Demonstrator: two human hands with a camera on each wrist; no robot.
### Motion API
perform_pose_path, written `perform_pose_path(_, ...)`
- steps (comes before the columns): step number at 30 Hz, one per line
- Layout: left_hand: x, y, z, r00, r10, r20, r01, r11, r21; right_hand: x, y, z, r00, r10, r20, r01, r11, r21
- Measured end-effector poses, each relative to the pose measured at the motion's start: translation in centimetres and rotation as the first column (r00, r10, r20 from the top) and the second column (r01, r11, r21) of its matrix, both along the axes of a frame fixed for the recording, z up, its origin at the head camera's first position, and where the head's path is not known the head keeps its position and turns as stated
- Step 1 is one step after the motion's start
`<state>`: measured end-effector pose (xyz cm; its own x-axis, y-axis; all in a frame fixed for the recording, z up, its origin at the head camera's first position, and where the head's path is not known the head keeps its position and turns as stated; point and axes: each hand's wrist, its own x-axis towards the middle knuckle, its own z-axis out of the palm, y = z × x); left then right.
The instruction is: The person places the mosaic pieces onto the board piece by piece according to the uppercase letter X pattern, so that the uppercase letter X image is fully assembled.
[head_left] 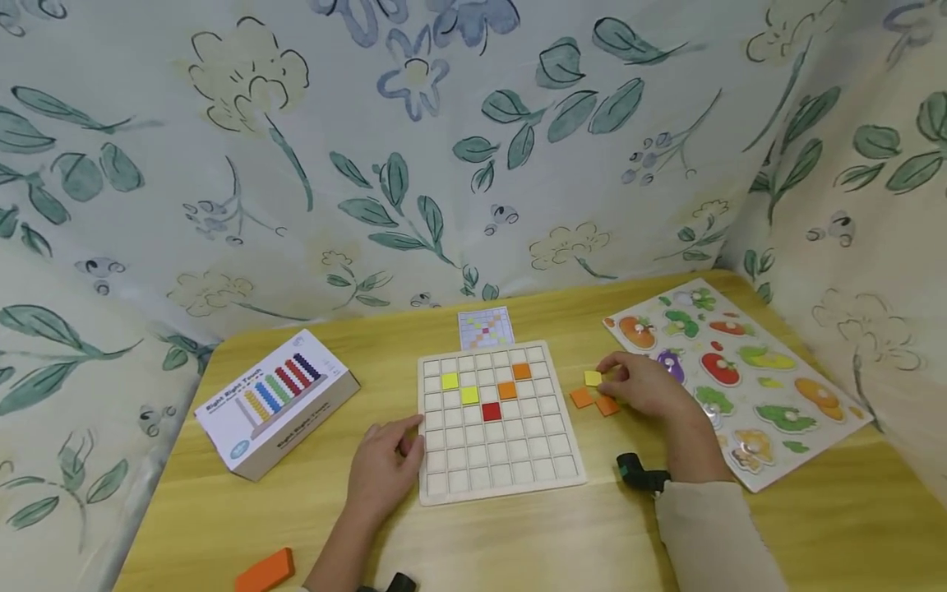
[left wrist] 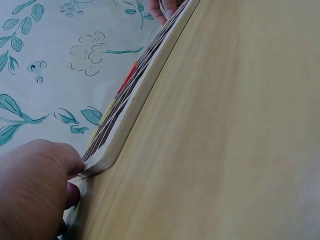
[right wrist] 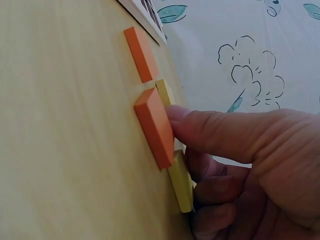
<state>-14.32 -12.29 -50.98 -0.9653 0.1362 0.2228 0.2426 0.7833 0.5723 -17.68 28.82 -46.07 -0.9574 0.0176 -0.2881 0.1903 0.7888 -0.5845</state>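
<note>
A pale wooden grid board (head_left: 460, 479) lies on the table, holding two yellow tiles, two orange tiles and one red tile (head_left: 491, 411) in a V shape. My left hand (head_left: 386, 466) rests against its left edge; in the left wrist view the thumb (left wrist: 55, 155) touches the board's corner. Right of the board, my right hand (head_left: 642, 384) pinches a yellow tile (head_left: 593, 378) with thumb and index finger. Two orange tiles (head_left: 582, 398) lie close below it. Another yellow tile (right wrist: 181, 185) shows under the curled fingers in the right wrist view.
Behind the board lies a small pattern card (head_left: 485, 326). A white box (head_left: 274, 403) with an abacus picture stands at the left, and an orange block (head_left: 265, 571) lies at the front left. A vegetable puzzle board (head_left: 806, 456) lies at the right. Flowered cloth (head_left: 414, 164) encloses the table.
</note>
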Motion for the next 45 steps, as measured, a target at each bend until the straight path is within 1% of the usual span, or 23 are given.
perform_pose_path(3,0.6,-0.6,-0.1,0.999,0.032,0.008,-0.032,0.999,-0.004,-0.2,-0.6,-0.3,1.000,0.022,0.004,-0.022,1.000,-0.018)
perform_pose_path(6,0.8,-0.8,-0.3,1.000,0.026,-0.013,-0.027,1.000,-0.004,-0.3,-0.8,-0.3,1.000,0.023,0.004,-0.023,1.000,-0.012)
perform_pose_path(10,0.6,-0.6,-0.4,0.999,-0.004,-0.039,0.004,1.000,0.001,-0.1,-0.5,0.0,1.000,0.007,0.011,-0.007,1.000,-0.005)
perform_pose_path(13,0.3,-0.2,-0.2,0.999,-0.008,-0.048,0.008,1.000,0.005,0.0,-0.2,0.3,1.000,0.003,0.017,-0.003,1.000,-0.008)
perform_pose_path(16,0.1,0.0,-0.1,0.999,-0.011,-0.044,0.011,1.000,-0.001,0.1,0.2,0.5,1.000,0.003,0.014,-0.003,1.000,-0.006)
perform_pose_path(21,-0.3,0.2,0.0,1.000,-0.011,-0.020,0.011,1.000,-0.014,0.1,0.2,0.9,1.000,0.005,-0.001,-0.005,1.000,-0.011)
perform_pose_path(24,-0.4,0.1,0.1,1.000,-0.012,-0.020,0.012,1.000,-0.019,0.1,-0.2,1.1,1.000,0.000,-0.003,-0.001,1.000,-0.016)
perform_pose_path(31,-0.2,-0.2,-0.2,1.000,-0.011,-0.015,0.010,1.000,-0.020,0.1,-2.0,1.3,0.999,0.033,-0.025,-0.034,0.999,-0.032)
perform_pose_path(36,0.0,-0.4,-0.3,1.000,-0.009,-0.015,0.009,1.000,-0.025,0.2,-2.7,1.1,0.999,0.046,-0.006,-0.046,0.997,-0.058)
perform_pose_path(38,0.1,-0.4,-0.3,1.000,-0.013,-0.019,0.013,1.000,-0.021,0.2,-2.8,1.1,0.999,0.039,0.001,-0.039,0.997,-0.064)
perform_pose_path(42,-0.1,-0.2,-0.2,0.999,-0.025,-0.039,0.025,1.000,-0.019,0.0,-2.4,1.0,1.000,0.017,-0.013,-0.018,1.000,-0.022)
perform_pose_path(45,-0.2,-0.2,-0.1,0.999,-0.020,-0.035,0.019,1.000,-0.021,-0.1,-2.0,0.9,1.000,0.017,-0.018,-0.016,1.000,0.027)
